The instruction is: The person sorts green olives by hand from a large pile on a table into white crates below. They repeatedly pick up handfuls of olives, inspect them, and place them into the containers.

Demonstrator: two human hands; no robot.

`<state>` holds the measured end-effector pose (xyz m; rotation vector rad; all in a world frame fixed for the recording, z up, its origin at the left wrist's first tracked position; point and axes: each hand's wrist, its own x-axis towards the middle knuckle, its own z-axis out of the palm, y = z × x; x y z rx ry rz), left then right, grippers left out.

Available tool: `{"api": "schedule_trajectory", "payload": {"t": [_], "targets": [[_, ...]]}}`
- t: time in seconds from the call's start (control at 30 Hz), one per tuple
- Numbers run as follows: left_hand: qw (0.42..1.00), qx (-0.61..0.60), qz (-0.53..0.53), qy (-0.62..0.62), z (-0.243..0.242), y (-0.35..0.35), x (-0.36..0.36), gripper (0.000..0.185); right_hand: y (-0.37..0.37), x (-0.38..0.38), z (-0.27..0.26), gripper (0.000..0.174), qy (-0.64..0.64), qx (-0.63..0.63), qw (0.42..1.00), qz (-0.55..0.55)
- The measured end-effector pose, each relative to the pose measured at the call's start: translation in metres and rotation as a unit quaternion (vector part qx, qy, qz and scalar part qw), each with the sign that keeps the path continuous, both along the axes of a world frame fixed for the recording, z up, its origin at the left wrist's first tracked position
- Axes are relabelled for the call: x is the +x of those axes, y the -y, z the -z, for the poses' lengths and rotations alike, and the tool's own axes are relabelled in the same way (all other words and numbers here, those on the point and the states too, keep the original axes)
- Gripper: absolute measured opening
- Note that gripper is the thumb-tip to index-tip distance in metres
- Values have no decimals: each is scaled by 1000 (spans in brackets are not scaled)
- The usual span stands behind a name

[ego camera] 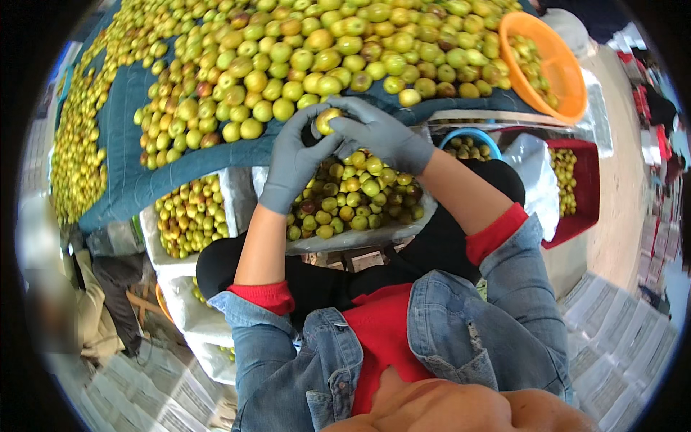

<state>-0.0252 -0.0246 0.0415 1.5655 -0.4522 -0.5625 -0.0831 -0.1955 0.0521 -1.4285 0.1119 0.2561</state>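
Note:
Both hands wear thin grey gloves and meet at one yellow-green jujube (327, 121). My right hand (380, 132) pinches it, with the thumb across its near side. My left hand (298, 154) curls around the fruit from the other side, its thumb below and its index finger above. Just beneath the hands is a lined crate (359, 237) holding many green and brownish jujubes (351, 202). Beyond them a large heap of jujubes (302, 54) covers the blue quilted cloth (127, 124) on the table. Parts of the fingers hide each other.
An orange basin (575, 102) with jujubes rests at the table's right end. Below it are a blue bowl (445, 141) and a red crate (588, 216), both with fruit. Another white-lined crate (235, 200) stands left. Someone's trousered leg (116, 291) shows farther left.

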Motion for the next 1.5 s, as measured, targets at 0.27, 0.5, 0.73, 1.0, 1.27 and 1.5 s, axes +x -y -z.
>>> {"api": "schedule_trajectory", "payload": {"t": [0.27, 0.5, 0.73, 1.0, 1.27, 1.5], "targets": [[999, 43, -1, 26, 3, 3, -2, 43, 80, -42, 1, 22, 116, -18, 978, 170], [997, 67, -26, 32, 19, -8, -1, 30, 177, -115, -70, 56, 367, 281, 835, 298], [994, 93, -14, 55, 10, -5, -1, 25, 113, -18, -28, 54, 69, -289, 938, 180], [991, 110, -13, 73, 12, -7, -2, 27, 104, 36, 27, 52, 192, -600, 747, 212], [995, 90, 1, 49, 23, -7, -2, 27, 225, -99, -88, 70, 340, 358, 824, 279], [992, 115, -13, 44, 15, -6, -4, 26, 126, -46, -57, 35, 174, -119, 954, 215]]}}
